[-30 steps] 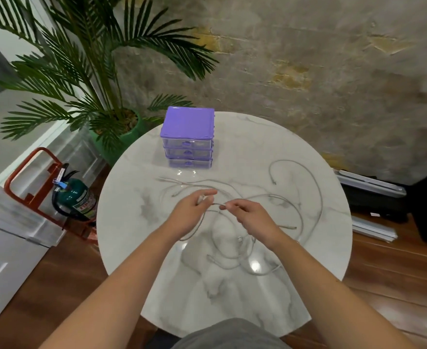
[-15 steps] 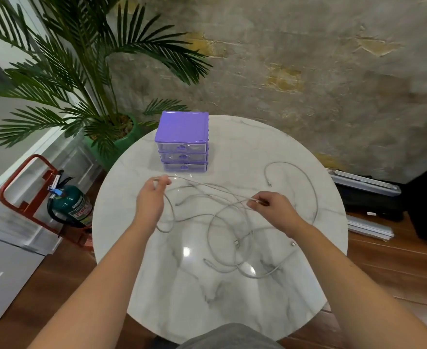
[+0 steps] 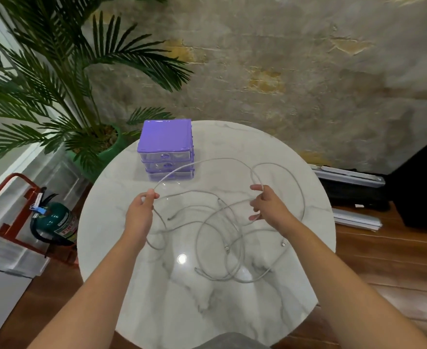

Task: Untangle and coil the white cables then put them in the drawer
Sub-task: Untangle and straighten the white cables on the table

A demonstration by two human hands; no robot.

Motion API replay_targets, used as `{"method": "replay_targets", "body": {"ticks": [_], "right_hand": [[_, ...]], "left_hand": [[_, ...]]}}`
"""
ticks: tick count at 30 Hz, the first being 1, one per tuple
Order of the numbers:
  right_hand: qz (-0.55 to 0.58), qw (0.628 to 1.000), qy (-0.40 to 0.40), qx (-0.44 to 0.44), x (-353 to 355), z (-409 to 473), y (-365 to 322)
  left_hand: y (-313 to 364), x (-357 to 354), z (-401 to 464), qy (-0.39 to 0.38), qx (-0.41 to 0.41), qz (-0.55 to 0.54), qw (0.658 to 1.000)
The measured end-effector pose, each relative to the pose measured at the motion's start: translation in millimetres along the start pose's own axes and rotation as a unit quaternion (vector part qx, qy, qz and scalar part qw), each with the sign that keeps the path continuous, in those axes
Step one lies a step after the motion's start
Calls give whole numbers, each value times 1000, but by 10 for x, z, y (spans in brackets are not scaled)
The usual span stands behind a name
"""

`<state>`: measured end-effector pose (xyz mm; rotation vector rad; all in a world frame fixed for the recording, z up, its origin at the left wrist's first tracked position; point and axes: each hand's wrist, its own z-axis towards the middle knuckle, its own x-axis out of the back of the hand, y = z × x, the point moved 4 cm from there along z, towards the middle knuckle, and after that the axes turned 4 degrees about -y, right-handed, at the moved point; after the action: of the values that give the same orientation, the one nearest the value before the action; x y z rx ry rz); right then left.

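Here the left hand (image 3: 141, 212) pinches a thin white cable (image 3: 207, 161) arching across to the right hand (image 3: 266, 205), whose loosely curled fingers hook it. Between and below both hands, tangled white cables (image 3: 222, 238) lie on the round marble table (image 3: 157, 311); a purple plastic three-drawer box (image 3: 165, 137) stands beyond the left hand.

Your single head view: looks forward and down from above, close over counter (image 3: 157, 285), wall beyond

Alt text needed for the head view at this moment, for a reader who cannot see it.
Two bare hands lift one white cable in an arc above a round marble table: the left hand pinches it, the right hand hooks it over its fingers. More tangled cables lie below, before a closed purple drawer unit.
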<state>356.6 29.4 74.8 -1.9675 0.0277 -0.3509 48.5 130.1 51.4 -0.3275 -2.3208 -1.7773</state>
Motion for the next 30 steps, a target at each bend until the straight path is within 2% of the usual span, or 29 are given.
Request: {"method": "replay_targets", "body": {"ticks": [5,9,11,17,22,30], "right_hand": [[111,993,41,-15,324,-149,19],[113,992,50,22,577,-294,-127],[102,993,63,12,682,-318,-159],[-94,989,73,-85,1101,-389,118],[-312,941,79,-107,1474,-413,356],[-343,923,154,-78,1536,-353,820]], "left_hand": [[38,-195,-8,-18,-5,-2,1000],[107,-488,-126,-53,-12,-19,998],[146,-606,-172,-64,-20,-26,997],[242,-806,-199,-74,-53,7,996],[297,-1005,-255,-98,-64,17,993],[293,-1235,-494,-137,-78,86,984]]}}
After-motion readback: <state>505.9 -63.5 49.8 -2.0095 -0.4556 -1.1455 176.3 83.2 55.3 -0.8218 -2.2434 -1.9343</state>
